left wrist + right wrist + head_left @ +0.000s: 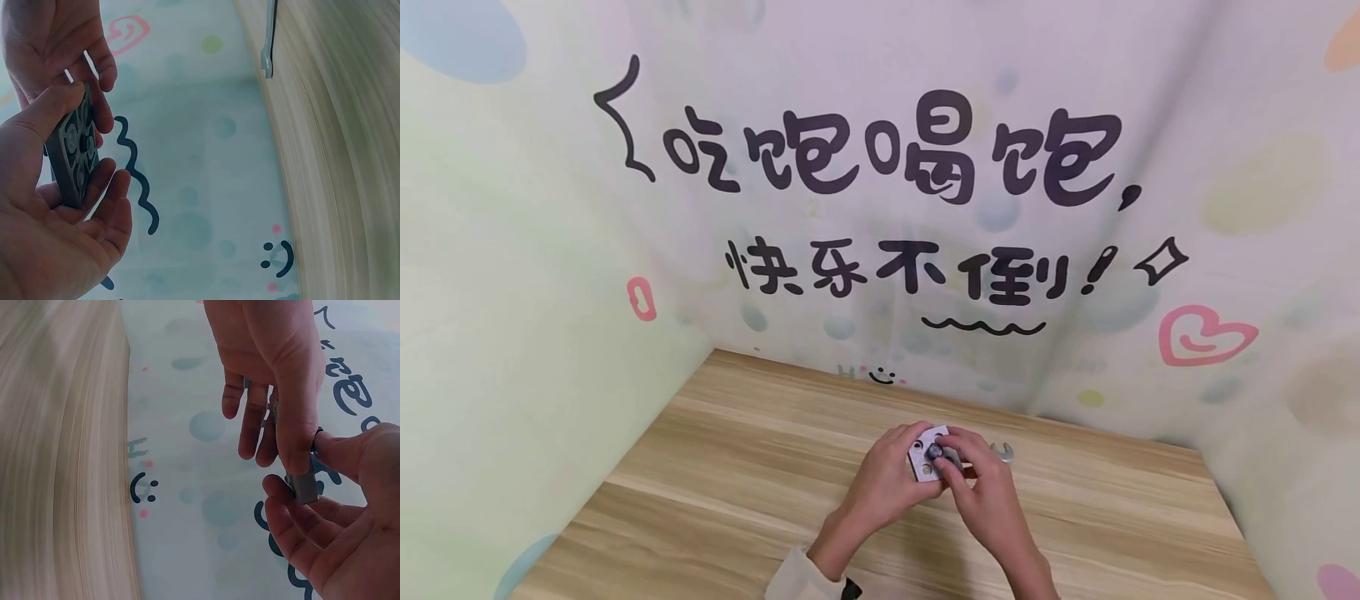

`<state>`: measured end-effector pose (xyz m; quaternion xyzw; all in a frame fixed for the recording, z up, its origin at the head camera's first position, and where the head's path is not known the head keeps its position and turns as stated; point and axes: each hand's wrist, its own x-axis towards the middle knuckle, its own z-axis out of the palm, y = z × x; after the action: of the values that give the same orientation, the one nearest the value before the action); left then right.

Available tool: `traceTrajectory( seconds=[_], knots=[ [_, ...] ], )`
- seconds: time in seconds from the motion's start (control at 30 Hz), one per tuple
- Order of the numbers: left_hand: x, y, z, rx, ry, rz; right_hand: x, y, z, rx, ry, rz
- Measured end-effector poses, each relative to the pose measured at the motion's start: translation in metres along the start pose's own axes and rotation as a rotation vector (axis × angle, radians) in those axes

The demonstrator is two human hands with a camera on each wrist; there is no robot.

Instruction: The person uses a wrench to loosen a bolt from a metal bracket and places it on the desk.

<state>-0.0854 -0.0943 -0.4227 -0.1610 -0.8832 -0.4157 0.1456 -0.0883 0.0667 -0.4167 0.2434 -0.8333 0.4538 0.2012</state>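
Holding a small grey metal plate [927, 454] up above the wooden table [715, 483], in front of me. All positions below are relative to that plate.

Left hand [883, 479] sits under and left of it. In the left wrist view the thumb [47, 109] lies along the top edge and the curled fingers [106, 187] back the lower edge, so the plate [74, 153] is clamped edge to edge. Grip looks solid.

Right hand [981, 492] comes in from the right. Its fingertips pinch a small dark round part [936, 451] sitting on the plate's face, likely a nut or bolt head; I can't tell which. In the right wrist view the thumb [294, 425] presses down at the plate's edge [303, 486].

My read on handling: plate is rigid, dense for its size, smooth, with several through holes. Not fragile. Flat faces would be slippery, so holding by opposite edges is right. Round part is tiny and easy to drop; it needs a fingertip pinch.

A small metal wrench [1002, 452] lies on the table just right of the plate, beyond the right hand, untouched.
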Motion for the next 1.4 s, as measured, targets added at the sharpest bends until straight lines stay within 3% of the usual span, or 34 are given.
traceTrajectory(
  seconds=[0.27, 0.43, 0.67, 1.4],
  knots=[
    [0.000, -0.001, 0.000, -0.009, -0.005, 0.000, 0.000, -0.001, -0.002, -0.012, -0.026, 0.016],
    [0.001, -0.001, -0.001, -0.002, -0.007, -0.015, 0.000, -0.004, -0.001, 0.037, -0.045, 0.107],
    [0.001, 0.000, 0.000, -0.009, -0.009, -0.013, 0.001, -0.008, 0.003, 0.061, 0.017, 0.196],
    [0.000, 0.000, -0.001, 0.011, -0.002, -0.002, 0.001, -0.007, 0.006, 0.055, 0.051, 0.102]
  ],
)
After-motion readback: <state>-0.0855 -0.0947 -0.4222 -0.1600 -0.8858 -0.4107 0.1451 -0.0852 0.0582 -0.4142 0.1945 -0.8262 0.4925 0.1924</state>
